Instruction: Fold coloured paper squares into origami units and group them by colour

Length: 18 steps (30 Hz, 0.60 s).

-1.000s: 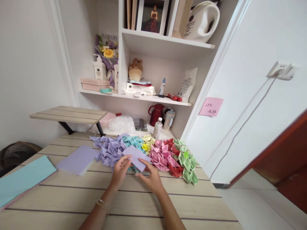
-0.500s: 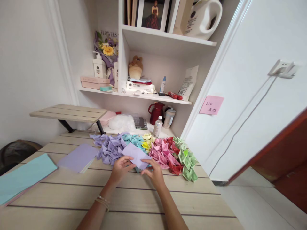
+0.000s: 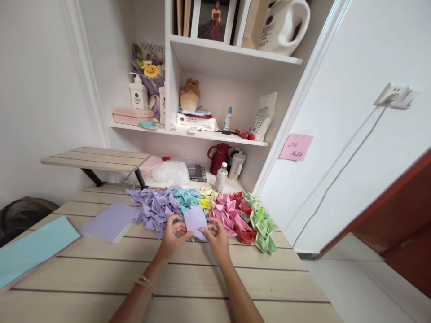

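Note:
A small lavender sheet of paper (image 3: 195, 220) is held up between my two hands, over the slatted table. My left hand (image 3: 173, 234) pinches its lower left edge with the thumb in front. On the other side, my right hand (image 3: 215, 234) grips the lower right edge, thumb on the face of the sheet. Just behind lie folded paper shapes in colour groups: purple (image 3: 156, 211), turquoise (image 3: 186, 197), yellow (image 3: 206, 199), pink (image 3: 227, 213), red (image 3: 246, 234) and green (image 3: 264, 226). The sheet hides part of the turquoise ones.
Left of my hands lie a stack of lavender paper (image 3: 109, 220) and a stack topped with turquoise sheets (image 3: 33, 249). A small raised wooden shelf (image 3: 96, 158) stands at the back left. Behind the folded shapes are a clear bottle (image 3: 221, 178) and a red jug (image 3: 219, 159).
The lavender sheet has turned from a slanted, wider position to a more upright, narrower one. My right hand has shifted slightly, and both hands keep their hold on the paper.

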Each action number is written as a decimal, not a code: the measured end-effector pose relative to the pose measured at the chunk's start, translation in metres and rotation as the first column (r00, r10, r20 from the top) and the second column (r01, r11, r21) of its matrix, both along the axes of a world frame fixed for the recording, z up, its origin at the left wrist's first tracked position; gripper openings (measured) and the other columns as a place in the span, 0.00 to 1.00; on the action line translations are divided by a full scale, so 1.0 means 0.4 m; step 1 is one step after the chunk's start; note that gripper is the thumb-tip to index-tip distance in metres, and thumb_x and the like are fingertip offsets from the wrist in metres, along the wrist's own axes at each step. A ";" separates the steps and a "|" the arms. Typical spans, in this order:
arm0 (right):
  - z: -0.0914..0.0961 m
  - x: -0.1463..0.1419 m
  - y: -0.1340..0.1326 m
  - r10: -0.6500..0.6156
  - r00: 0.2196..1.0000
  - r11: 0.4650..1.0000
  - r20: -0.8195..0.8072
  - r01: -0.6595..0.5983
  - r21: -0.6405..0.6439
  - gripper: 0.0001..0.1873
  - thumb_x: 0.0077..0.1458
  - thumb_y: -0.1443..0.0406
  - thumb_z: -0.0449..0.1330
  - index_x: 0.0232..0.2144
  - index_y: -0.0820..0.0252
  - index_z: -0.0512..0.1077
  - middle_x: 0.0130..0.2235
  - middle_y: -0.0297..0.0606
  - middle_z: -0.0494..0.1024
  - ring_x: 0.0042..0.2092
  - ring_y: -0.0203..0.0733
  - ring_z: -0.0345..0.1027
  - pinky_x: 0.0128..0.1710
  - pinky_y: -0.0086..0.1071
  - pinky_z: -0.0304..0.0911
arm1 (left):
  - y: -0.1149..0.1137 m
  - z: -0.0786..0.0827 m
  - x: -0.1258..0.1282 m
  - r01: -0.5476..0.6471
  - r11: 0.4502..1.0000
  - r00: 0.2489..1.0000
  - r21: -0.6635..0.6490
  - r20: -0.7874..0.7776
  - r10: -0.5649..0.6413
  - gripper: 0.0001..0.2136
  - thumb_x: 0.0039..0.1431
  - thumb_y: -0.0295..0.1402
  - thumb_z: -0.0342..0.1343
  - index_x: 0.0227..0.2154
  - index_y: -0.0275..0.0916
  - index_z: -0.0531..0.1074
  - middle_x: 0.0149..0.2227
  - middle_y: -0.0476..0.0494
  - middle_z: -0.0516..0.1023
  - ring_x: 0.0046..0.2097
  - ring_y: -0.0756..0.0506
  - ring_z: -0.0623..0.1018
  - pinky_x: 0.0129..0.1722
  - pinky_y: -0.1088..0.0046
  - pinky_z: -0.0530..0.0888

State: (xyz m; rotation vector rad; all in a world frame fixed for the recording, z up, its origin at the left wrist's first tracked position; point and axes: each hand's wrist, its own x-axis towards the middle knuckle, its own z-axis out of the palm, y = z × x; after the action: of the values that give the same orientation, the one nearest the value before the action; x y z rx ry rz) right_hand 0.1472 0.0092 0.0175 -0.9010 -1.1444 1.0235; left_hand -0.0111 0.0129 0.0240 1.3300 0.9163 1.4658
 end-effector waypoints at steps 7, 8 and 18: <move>-0.001 -0.015 -0.003 0.094 0.993 0.995 -0.076 -0.096 -0.026 0.16 0.39 0.58 0.65 0.29 0.62 0.68 0.25 0.33 0.74 0.26 0.36 0.68 0.27 0.28 0.63 | 0.001 0.000 0.012 0.090 0.984 0.996 -0.152 0.020 -0.088 0.12 0.44 0.37 0.60 0.30 0.35 0.69 0.19 0.48 0.75 0.22 0.49 0.75 0.23 0.76 0.72; -0.003 -0.016 -0.003 0.086 0.994 0.996 -0.063 -0.087 -0.014 0.15 0.40 0.58 0.64 0.27 0.62 0.68 0.25 0.33 0.73 0.26 0.36 0.67 0.27 0.28 0.62 | 0.002 -0.003 0.013 0.115 0.977 0.993 -0.180 -0.003 -0.117 0.11 0.45 0.39 0.59 0.24 0.35 0.69 0.18 0.47 0.76 0.20 0.49 0.75 0.21 0.77 0.71; 0.032 0.036 -0.013 0.110 0.949 0.984 0.295 -0.146 0.103 0.21 0.41 0.62 0.65 0.40 0.58 0.71 0.26 0.31 0.71 0.26 0.35 0.62 0.27 0.28 0.60 | 0.017 -0.014 -0.005 0.190 0.966 0.977 -0.174 0.131 -0.169 0.16 0.37 0.36 0.64 0.32 0.34 0.76 0.33 0.39 0.81 0.39 0.38 0.78 0.42 0.61 0.73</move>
State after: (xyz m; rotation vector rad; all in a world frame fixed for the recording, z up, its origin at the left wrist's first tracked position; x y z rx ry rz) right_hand 0.1615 0.0038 0.0303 -0.9052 -1.5126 0.9331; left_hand -0.0133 0.0195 0.0184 1.1475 0.8137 1.2712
